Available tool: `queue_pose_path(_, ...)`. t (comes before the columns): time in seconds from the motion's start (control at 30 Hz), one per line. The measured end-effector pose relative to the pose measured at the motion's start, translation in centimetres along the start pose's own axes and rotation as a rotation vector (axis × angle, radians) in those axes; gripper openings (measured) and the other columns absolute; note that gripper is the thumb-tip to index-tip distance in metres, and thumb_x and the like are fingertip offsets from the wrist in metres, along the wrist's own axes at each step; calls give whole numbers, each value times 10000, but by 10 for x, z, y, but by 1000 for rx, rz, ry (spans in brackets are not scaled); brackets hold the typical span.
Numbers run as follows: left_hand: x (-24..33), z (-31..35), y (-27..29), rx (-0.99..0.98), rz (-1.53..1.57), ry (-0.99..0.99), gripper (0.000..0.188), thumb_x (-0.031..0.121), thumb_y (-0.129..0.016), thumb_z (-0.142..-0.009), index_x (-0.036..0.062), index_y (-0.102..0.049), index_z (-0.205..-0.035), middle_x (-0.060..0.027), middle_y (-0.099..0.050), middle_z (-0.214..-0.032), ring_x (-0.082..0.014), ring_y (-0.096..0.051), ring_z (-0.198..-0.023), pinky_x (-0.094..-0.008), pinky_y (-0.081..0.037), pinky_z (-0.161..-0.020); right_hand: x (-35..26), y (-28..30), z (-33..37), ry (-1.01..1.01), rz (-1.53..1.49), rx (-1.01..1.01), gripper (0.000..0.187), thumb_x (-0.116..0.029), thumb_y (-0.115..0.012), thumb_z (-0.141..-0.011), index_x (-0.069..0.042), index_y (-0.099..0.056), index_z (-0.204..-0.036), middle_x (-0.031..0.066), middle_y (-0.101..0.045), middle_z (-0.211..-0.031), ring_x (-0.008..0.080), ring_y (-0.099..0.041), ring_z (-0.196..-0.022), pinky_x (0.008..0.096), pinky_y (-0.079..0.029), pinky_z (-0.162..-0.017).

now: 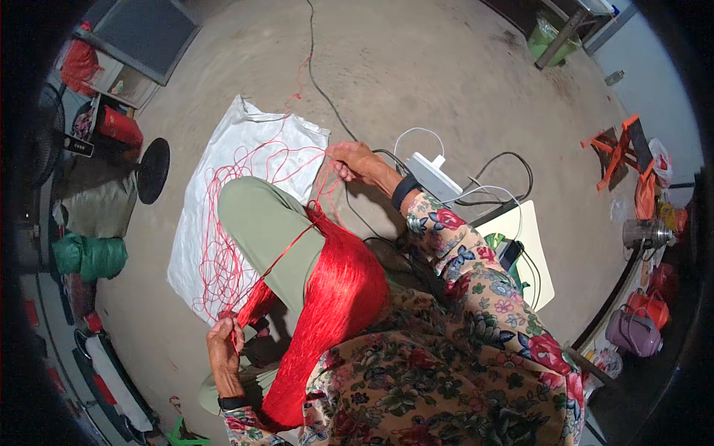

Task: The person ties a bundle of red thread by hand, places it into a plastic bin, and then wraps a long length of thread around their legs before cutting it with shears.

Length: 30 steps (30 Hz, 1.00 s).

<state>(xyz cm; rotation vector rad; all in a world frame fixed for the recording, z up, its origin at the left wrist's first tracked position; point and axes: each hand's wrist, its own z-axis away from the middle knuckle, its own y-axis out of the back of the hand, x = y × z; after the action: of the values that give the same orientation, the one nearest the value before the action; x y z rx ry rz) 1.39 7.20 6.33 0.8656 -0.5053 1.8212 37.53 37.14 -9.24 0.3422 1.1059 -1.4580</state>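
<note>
A thick skein of glossy red cord point(346, 279) lies draped over my bent leg point(271, 223) in pale green trousers. Beyond the knee, my right hand point(355, 162) is closed on thin strands of the red cord, which hang down toward the skein and run off left. My left hand point(224, 343), low on the left beside the leg, has its fingers closed round red cord as well. One taut strand crosses the leg between the skein and that side. Loose loops of red cord point(223, 253) spread over a white sheet point(197, 223) on the floor.
A white power strip point(433, 177) with dark cables sits right of my right wrist, near a cream board point(537, 245). A long black cable point(327, 97) crosses the floor ahead. An orange folding stool point(613, 156) stands far right; a round black disc point(154, 171) is at left.
</note>
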Motion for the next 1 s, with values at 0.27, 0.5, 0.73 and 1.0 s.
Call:
queue_pose_path(0.27,-8,-3,7,50,54,18,200,187,-622,-873,-6,-601,-922,-30,-620,-725,-83,-564,-544,-178,-403,-394,64,36,63,-58,78,188,209,-249,-563,-884,-44,-599,-885,20,-533,-600,103,-485,-447,245,-393,-372)
queue_pose_path(0.5,-12,-12,7,19,179,85,174,158,-634,-867,11,-604,-955,-35,-648,-817,-86,-607,-644,-177,-511,-533,83,92,175,-52,121,210,206,-230,-569,-882,-31,-624,-886,1,-523,-583,91,-474,-449,233,-364,-410)
queue_pose_path(0.73,-11,-8,15,52,209,38,166,147,-617,-879,5,-598,-964,-56,-652,-856,-93,-611,-667,-186,-525,-566,50,147,246,-42,129,594,165,-141,-519,-902,-12,-612,-943,21,-542,-613,87,-499,-479,215,-409,-403)
queue_pose_path(1.0,-2,-4,7,73,257,29,158,137,-592,-894,-9,-588,-955,-57,-639,-824,-97,-601,-641,-186,-509,-528,116,144,218,-201,139,394,160,-98,-507,-884,1,-614,-949,59,-622,-686,125,-586,-521,240,-482,-439)
